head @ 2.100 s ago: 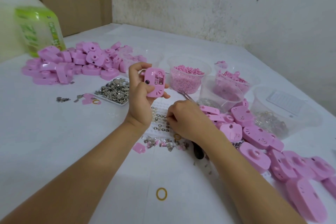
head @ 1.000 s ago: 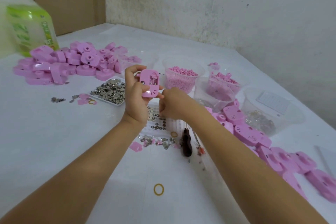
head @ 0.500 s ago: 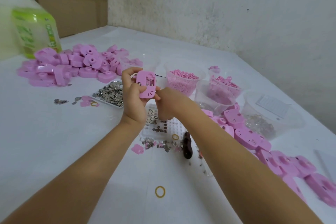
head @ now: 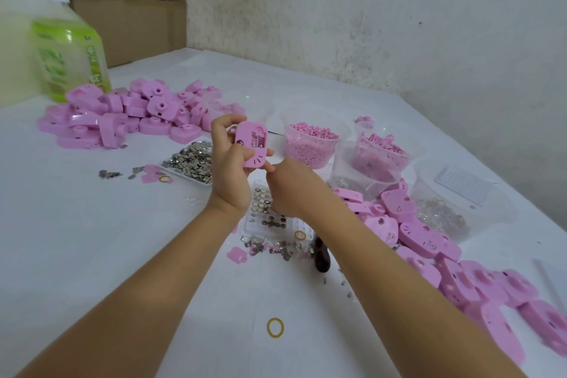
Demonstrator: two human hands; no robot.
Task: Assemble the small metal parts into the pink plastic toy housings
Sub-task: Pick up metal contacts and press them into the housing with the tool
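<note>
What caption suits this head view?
Left hand holds a pink housing, right hand at its lower edge.

green jug (head: 69, 58) far left | cardboard boxes (head: 129, 3) behind it | yellow rubber band (head: 275, 327) nearest

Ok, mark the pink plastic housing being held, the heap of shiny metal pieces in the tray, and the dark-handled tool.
Pink plastic housing (head: 256, 156): head view, lower front face.
Heap of shiny metal pieces (head: 191, 159): head view, middle of the heap.
Dark-handled tool (head: 321, 258): head view, on the handle.
</note>
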